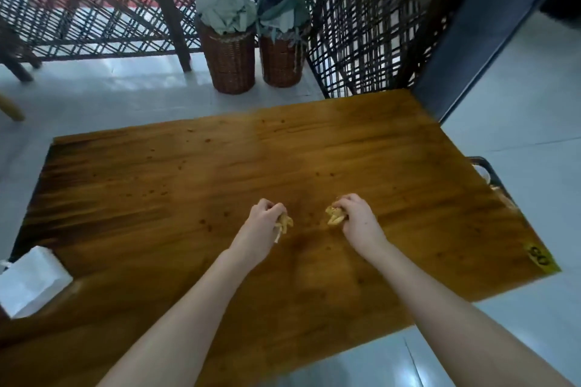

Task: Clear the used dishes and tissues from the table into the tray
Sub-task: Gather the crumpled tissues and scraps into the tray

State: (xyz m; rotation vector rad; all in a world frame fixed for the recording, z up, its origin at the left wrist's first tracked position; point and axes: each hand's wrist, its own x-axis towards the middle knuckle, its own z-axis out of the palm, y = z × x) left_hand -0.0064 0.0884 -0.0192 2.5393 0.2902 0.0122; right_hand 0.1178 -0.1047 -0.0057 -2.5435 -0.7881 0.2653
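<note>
Two hands hold scrunched tissues over a brown wooden bench.

The left hand is squeezed tight around a crumpled yellowish tissue, and a bit of it sticks out below the fingers. The right hand is squeezed tight around another crumpled yellowish tissue wad. Both hands are near the middle of the shiny brown wooden bench, a little apart from each other. A dark tray with a handle peeks out at the right edge of the bench. A white paper bag sits at the left edge.
</note>
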